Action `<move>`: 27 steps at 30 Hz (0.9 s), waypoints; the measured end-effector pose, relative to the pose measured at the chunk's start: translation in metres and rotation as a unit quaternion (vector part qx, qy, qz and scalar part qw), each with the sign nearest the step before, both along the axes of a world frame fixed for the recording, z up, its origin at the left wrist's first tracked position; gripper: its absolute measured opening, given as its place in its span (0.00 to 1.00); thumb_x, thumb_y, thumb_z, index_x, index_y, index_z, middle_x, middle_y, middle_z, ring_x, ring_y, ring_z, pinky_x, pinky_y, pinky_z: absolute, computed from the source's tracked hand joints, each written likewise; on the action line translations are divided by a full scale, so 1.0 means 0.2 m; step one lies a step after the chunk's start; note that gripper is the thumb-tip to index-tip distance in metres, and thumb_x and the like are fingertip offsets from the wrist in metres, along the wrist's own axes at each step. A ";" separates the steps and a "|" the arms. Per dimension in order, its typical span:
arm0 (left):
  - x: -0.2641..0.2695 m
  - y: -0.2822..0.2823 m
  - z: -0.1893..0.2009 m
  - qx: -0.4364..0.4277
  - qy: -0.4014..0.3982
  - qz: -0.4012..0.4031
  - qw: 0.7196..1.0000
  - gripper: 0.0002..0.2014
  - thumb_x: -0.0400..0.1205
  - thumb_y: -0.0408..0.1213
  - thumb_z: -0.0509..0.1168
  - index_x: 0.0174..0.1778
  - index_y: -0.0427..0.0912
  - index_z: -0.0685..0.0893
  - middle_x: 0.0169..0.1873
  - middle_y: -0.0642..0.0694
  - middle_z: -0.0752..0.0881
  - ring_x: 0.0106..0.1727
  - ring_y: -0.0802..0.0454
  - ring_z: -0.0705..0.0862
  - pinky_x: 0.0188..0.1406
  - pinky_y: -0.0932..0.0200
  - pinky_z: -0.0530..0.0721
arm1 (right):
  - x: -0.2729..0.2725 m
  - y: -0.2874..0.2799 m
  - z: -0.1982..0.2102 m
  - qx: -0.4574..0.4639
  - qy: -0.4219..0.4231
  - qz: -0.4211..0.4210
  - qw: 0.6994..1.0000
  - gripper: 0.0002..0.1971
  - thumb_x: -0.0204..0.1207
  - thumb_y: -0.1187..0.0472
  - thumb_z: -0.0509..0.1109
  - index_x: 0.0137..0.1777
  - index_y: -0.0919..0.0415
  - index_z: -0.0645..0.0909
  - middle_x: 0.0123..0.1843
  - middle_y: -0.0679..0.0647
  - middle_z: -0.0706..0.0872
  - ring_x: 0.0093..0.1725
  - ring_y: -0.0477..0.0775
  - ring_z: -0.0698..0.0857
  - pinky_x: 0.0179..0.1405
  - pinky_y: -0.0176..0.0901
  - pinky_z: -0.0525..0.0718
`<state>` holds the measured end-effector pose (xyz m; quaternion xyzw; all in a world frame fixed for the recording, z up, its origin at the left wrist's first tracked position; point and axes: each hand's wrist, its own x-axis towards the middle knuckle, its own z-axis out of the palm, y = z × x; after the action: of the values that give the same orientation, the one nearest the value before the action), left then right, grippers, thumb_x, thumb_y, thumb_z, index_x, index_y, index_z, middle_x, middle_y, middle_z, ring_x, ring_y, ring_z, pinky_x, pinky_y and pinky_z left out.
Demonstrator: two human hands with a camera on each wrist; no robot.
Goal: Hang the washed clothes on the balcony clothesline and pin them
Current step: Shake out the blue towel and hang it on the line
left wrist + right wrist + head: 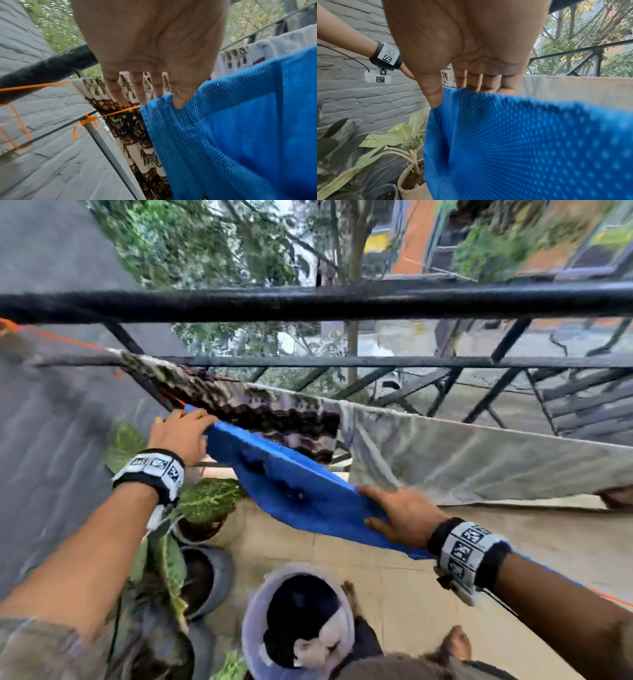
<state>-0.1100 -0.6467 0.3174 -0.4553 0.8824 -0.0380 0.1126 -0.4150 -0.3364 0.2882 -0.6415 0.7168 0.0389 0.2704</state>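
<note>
Both hands spread a blue cloth along an orange clothesline on a balcony.

Head view: the left hand (181,433) pinches one end of the blue cloth (291,491) and the right hand (400,515) grips the other; a patterned cloth (260,412) and a white sheet (479,457) hang behind, by the black railing (308,301), with a bucket (298,621) of clothes below. Left wrist view: thumb and fingers (116,89) nip the mesh edge at the orange clothesline (118,111). Right wrist view: the thumb (433,94) presses the cloth's edge, fingers behind it; potted plants (409,135) stand below.
</note>
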 end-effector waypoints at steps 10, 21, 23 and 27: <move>-0.11 0.07 -0.22 0.082 0.354 0.183 0.914 0.31 0.84 0.39 0.69 0.82 0.35 0.69 0.79 0.33 0.69 0.76 0.35 0.75 0.76 0.44 0.73 | 0.08 -0.11 0.03 0.014 0.003 -0.030 0.999 0.30 0.78 0.45 0.67 0.80 0.45 0.66 0.71 0.49 0.82 0.67 0.58 0.81 0.62 0.48 0.79; -0.24 -0.10 -0.32 0.120 0.586 0.465 0.652 0.10 0.77 0.41 0.76 0.50 0.39 0.88 0.42 0.38 0.92 0.41 0.42 0.92 0.50 0.43 0.92 | 0.15 -0.07 0.11 -0.032 -0.076 -0.074 0.994 0.28 0.69 0.39 0.64 0.69 0.44 0.80 0.59 0.44 0.89 0.59 0.49 0.86 0.58 0.40 0.80; -0.25 -0.11 -0.30 0.118 0.599 0.484 0.627 0.07 0.78 0.37 0.76 0.37 0.41 0.86 0.35 0.39 0.89 0.34 0.45 0.90 0.45 0.48 0.92 | 0.15 -0.06 0.11 -0.041 -0.081 -0.076 0.993 0.27 0.69 0.38 0.64 0.68 0.45 0.82 0.57 0.44 0.89 0.57 0.49 0.86 0.57 0.40 0.81; -0.17 -0.18 -0.26 0.080 0.605 0.497 0.617 0.16 0.78 0.35 0.74 0.25 0.44 0.80 0.31 0.38 0.87 0.28 0.46 0.87 0.41 0.52 0.91 | 0.16 -0.08 0.12 -0.041 -0.072 -0.069 0.994 0.28 0.70 0.40 0.67 0.71 0.43 0.79 0.62 0.43 0.88 0.61 0.49 0.85 0.61 0.41 0.80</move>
<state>-0.1442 -0.6834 0.2663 -0.7332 0.3897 0.3788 -0.4088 -0.3837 -0.3527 0.3112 -0.6024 0.7389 -0.0560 0.2967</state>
